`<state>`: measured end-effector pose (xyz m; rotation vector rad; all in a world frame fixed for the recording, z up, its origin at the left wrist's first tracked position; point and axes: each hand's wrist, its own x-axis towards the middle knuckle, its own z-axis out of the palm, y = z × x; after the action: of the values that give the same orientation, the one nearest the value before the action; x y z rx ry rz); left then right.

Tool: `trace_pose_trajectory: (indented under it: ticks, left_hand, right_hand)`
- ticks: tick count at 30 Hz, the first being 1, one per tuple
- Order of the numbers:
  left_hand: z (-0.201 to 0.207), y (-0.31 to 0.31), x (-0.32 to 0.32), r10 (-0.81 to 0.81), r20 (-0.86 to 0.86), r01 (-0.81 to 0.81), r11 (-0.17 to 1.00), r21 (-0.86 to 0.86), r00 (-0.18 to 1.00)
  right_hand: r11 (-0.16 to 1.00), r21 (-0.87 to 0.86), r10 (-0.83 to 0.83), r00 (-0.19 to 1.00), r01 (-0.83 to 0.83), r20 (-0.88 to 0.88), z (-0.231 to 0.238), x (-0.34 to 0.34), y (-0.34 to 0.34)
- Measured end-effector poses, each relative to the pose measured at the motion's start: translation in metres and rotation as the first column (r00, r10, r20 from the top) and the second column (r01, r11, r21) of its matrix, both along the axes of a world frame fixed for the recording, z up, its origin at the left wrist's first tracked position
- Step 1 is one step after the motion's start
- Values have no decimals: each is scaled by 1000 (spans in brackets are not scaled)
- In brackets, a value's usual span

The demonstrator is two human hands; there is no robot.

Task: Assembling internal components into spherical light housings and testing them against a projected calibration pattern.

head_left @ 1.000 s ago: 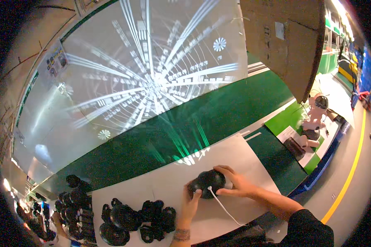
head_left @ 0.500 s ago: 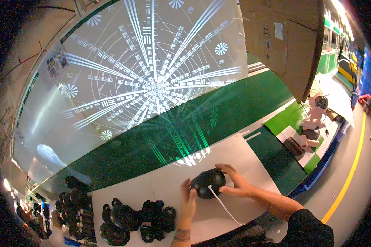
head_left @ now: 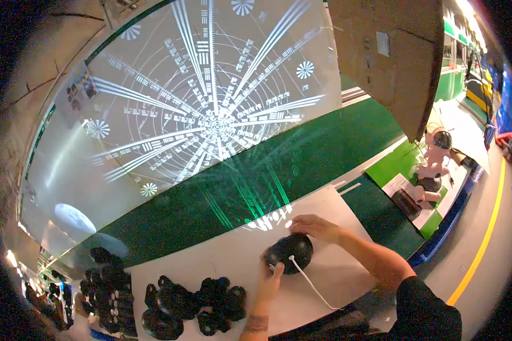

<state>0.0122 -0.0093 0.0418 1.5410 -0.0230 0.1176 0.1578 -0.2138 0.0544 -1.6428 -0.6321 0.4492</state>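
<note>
A rounded black projector (head_left: 294,250) lies on the white board (head_left: 347,250), with a white cable (head_left: 316,288) plugged into its near side. My left hand (head_left: 271,275) grips its left side, thumb toward me and fingers partly hidden behind the casing. Over its far edge curl the fingers of my right hand (head_left: 318,229), beside the bright spots; the thumb is out of sight. Fine contact there cannot be made out. Ahead, a white test pattern (head_left: 217,126) of rays and rings shines on the pale upright screen (head_left: 148,74).
Several black rounded units (head_left: 176,301) with round flanges are grouped on the board at left, with more black parts (head_left: 105,290) stacked farther left. A large cardboard box (head_left: 387,62) overhangs the green surface (head_left: 358,125). At right stand pink-white devices (head_left: 435,162) on a green mat.
My right hand has shifted from the projector's right side to its far edge. The projector has turned slightly, and the projected pattern looks a little changed at its ray ends.
</note>
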Motion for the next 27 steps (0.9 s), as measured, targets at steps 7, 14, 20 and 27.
trace_pose_trajectory:
  ticks: [7, 14, 20, 27]
  left_hand:
    - [-6, -2, -2, 33, -39, -31, 998, 50, 999]
    - [-28, -10, 10, -44, -121, 10, 962, -272, 992]
    - [-38, 4, 8, -31, -106, 6, 973, -230, 994]
    - [-14, -10, 4, -30, -108, 7, 978, -211, 994]
  right_hand:
    - [816, -527, 101, 957, -237, -273, 64, 5, 18]
    - [929, 20, 366, 908, -370, -203, -54, 63, 15]
    - [922, 197, 342, 940, -333, -12, -13, 41, 27]
    - [834, 294, 541, 799, -467, -264, -20, 43, 15]
